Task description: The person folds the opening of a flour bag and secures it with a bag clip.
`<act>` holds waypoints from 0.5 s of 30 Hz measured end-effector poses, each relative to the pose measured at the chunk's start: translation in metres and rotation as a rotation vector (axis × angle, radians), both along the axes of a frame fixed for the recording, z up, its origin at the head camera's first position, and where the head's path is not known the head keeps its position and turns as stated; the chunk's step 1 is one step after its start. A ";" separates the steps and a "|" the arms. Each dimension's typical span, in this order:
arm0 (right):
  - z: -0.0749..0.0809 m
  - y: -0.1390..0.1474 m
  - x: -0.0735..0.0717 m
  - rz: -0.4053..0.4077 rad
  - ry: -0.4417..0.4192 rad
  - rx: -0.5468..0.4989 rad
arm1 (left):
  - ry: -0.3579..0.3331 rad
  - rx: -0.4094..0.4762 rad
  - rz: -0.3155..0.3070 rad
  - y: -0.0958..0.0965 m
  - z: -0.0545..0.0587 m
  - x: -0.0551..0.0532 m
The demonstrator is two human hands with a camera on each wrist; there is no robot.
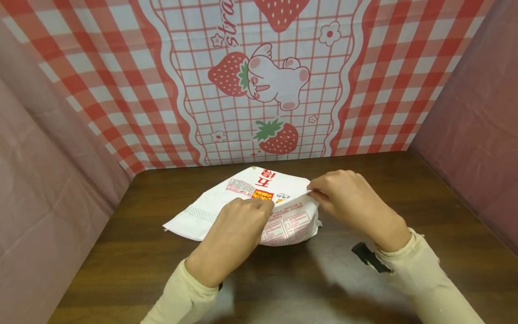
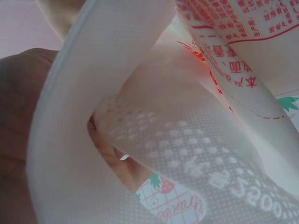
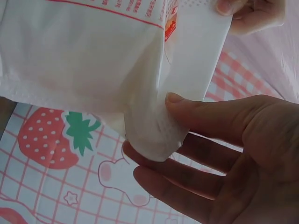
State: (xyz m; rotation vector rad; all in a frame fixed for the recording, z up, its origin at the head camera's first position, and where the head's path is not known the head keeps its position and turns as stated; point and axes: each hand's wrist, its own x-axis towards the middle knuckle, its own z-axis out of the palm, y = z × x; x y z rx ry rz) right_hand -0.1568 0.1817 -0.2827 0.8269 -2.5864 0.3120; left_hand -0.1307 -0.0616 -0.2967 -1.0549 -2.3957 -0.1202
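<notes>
A white printed bag (image 1: 216, 204) with red lettering lies over the wooden table. At its near folded edge, my left hand (image 1: 236, 229) grips the bag, fingertips partly hidden. My right hand (image 1: 356, 202) pinches the right end of that same edge. Seen from the left wrist, the bag (image 2: 187, 140) has an oval cut-out and raised dots with the figure 2500; the left palm (image 2: 21, 135) lies behind the plastic. From the right wrist, the thumb (image 3: 201, 112) presses the bag's corner (image 3: 152, 135) against the fingers below. What the bag contains is hidden.
The dark wooden table (image 1: 141, 270) reaches back to a red-and-white checked cloth (image 1: 133, 90) printed with strawberries. Pink drapes (image 1: 44, 180) hang at both sides. A black strap (image 1: 370, 257) hangs by the right cuff.
</notes>
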 end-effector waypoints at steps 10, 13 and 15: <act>0.002 0.004 -0.002 -0.010 -0.040 0.005 | -0.007 0.003 0.006 0.000 0.000 0.000; 0.002 0.004 -0.002 -0.012 -0.040 0.006 | -0.010 0.003 0.009 0.000 0.000 0.001; 0.002 0.005 -0.002 -0.016 -0.038 0.010 | -0.012 0.001 0.011 0.000 0.000 0.001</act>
